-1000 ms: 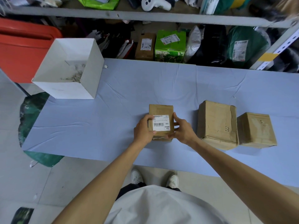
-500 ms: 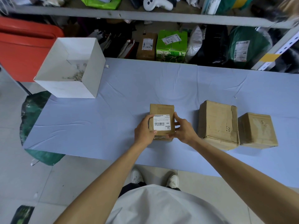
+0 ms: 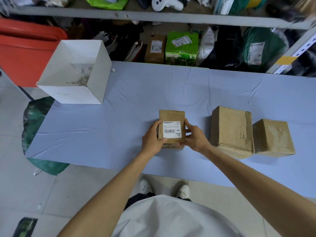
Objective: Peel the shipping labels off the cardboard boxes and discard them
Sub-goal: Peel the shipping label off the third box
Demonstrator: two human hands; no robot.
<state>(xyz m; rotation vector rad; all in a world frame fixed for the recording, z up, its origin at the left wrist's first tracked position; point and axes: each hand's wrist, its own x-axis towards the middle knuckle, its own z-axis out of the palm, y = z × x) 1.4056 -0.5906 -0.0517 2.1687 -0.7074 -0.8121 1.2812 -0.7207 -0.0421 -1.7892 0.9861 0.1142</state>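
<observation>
Unmoved left hand [image 3: 151,140] and right hand [image 3: 195,139] still grasping labelled box [image 3: 171,115], blue-clothed table [image 3: 119,127]; cluttered shelves [image 3: 153,18] behind

Parcel storeroom, shelf [image 3: 153,17] crammed with labelled packages [image 3: 181,47]

A long table [image 3: 119,127] draped in creased pale-blue cloth runs left to right over a floor [image 3: 20,185] of light grey tiles. Beyond its far edge stands a grey metal shelf rack [image 3: 171,18], its lower bay crammed with parcels, among them a green carton [image 3: 181,52]. A red bin [image 3: 25,48], perhaps plastic, sits far left. A dark green sack [image 3: 34,117] lies beneath the table's left end.
</observation>
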